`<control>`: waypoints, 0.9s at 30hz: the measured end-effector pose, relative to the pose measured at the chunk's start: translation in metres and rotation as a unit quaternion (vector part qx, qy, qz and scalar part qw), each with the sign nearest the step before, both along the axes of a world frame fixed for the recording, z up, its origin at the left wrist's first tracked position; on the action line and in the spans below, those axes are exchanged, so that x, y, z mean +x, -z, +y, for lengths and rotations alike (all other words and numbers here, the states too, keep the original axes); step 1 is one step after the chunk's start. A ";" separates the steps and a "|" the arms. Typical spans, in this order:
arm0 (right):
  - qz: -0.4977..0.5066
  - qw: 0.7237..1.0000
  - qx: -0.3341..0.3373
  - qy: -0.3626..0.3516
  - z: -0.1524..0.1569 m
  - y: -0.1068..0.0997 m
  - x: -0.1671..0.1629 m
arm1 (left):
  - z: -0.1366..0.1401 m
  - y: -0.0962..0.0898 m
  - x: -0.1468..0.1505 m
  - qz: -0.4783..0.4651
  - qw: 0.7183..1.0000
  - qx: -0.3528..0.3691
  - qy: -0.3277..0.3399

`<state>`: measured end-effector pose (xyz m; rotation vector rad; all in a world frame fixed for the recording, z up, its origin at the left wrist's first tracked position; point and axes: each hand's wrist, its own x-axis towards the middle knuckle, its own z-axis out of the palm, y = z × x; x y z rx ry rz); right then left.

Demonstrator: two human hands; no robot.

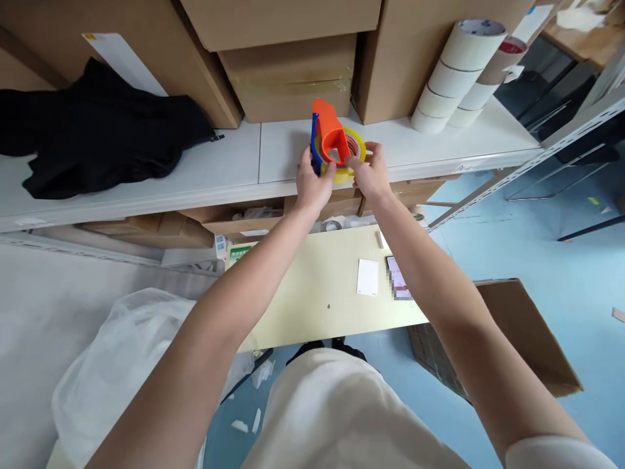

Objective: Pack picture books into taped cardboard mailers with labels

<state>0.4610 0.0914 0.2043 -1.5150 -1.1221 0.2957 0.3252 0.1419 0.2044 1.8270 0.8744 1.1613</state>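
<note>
An orange and blue tape dispenser (pixel 328 127) with a roll of yellowish tape (pixel 360 144) on it is at the front of the white shelf (pixel 288 146). My left hand (pixel 315 182) grips its lower left side, thumb toward the orange part. From the right, my right hand (pixel 372 169) holds the tape roll side, with fingers curled round the edge. Both arms reach forward over the pale yellow table. My palms face the dispenser, so part of its underside is hidden.
Cardboard boxes (pixel 293 71) stand behind on the shelf. Stacked tape rolls (pixel 456 78) stand right, a black cloth (pixel 107 137) lies left. On the table (pixel 303 293) are a white card (pixel 367 277) and a phone (pixel 399 279). An open carton (pixel 527 339) sits on the floor.
</note>
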 end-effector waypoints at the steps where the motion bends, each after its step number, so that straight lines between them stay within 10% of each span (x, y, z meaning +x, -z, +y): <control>1: 0.014 1.000 0.002 -0.005 -0.024 -0.002 -0.008 | -0.020 0.000 -0.009 -0.008 1.000 0.005 0.003; 6: 0.085 0.995 -0.041 -0.012 -0.152 0.025 -0.053 | -0.135 0.033 -0.058 -0.014 0.999 -0.044 0.022; 16: 0.174 0.942 -0.286 0.024 -0.271 0.197 -0.114 | -0.244 0.213 -0.114 0.086 0.943 -0.319 0.045; 27: 0.178 0.924 -0.338 0.011 -0.294 0.250 -0.124 | -0.264 0.244 -0.128 0.181 0.903 -0.388 0.038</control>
